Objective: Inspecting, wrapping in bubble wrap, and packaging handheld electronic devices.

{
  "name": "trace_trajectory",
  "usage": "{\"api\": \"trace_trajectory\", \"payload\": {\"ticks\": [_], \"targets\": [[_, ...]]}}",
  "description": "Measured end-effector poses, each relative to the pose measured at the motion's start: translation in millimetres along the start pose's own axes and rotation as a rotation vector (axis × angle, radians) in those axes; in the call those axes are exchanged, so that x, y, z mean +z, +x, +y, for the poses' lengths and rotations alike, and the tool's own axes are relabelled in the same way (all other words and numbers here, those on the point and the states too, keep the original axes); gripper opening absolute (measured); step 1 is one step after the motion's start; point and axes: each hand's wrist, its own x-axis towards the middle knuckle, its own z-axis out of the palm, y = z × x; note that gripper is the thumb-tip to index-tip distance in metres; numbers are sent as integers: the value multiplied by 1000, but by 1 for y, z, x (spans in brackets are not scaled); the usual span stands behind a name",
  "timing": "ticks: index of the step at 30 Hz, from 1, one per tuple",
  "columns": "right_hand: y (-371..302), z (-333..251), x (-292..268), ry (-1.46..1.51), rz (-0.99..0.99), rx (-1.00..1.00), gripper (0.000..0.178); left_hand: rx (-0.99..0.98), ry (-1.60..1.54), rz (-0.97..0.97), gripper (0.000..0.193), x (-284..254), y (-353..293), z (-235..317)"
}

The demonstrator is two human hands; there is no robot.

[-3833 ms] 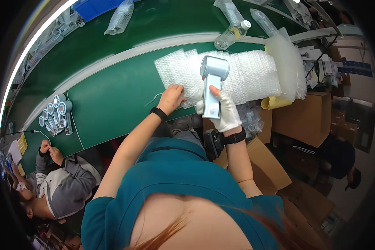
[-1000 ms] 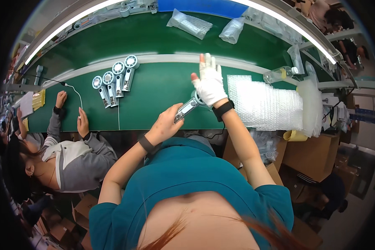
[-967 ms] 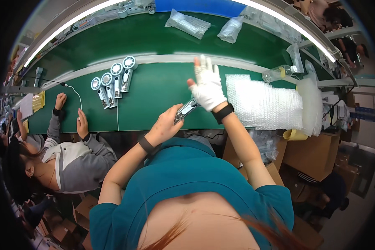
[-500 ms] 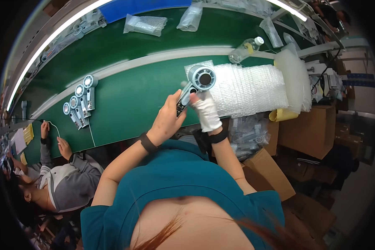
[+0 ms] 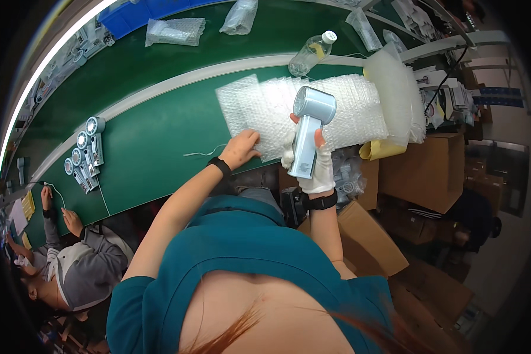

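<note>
My right hand (image 5: 320,168), in a white glove with bare fingertips, is closed around the handle of a light-blue handheld fan (image 5: 306,144). The fan is raised over the bench with its round head upward and its smooth back showing. My bare left hand (image 5: 241,148) is at the near left edge of a fanned stack of bubble-wrap bags (image 5: 354,109). Its fingers curl together on the edge of the leftmost bag (image 5: 237,106); the fingertips are partly hidden.
Several similar fans (image 5: 84,154) lie at the bench's left. A clear bottle (image 5: 310,54) stands behind the bags, and wrapped items (image 5: 174,32) lie farther back. Open cartons (image 5: 422,171) are at right. A co-worker (image 5: 94,268) sits at left, hands on the bench.
My left hand has let go of the fan and moved to the bubble-wrap edge. My right hand has taken the fan rightward and turned it from its grille side to its back.
</note>
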Motion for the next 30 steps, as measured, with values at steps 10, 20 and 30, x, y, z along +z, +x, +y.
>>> {"api": "trace_trajectory", "payload": {"ticks": [10, 20, 30], "targets": [[17, 73, -54, -974, 134, 321, 45, -566, -620, 318, 11, -21, -41, -26], [52, 130, -7, -2215, 17, 181, 33, -662, -200, 584, 8, -68, -68, 3], [110, 166, 20, -88, -230, 1004, 36, -306, 222, 701, 11, -136, -148, 30]]}}
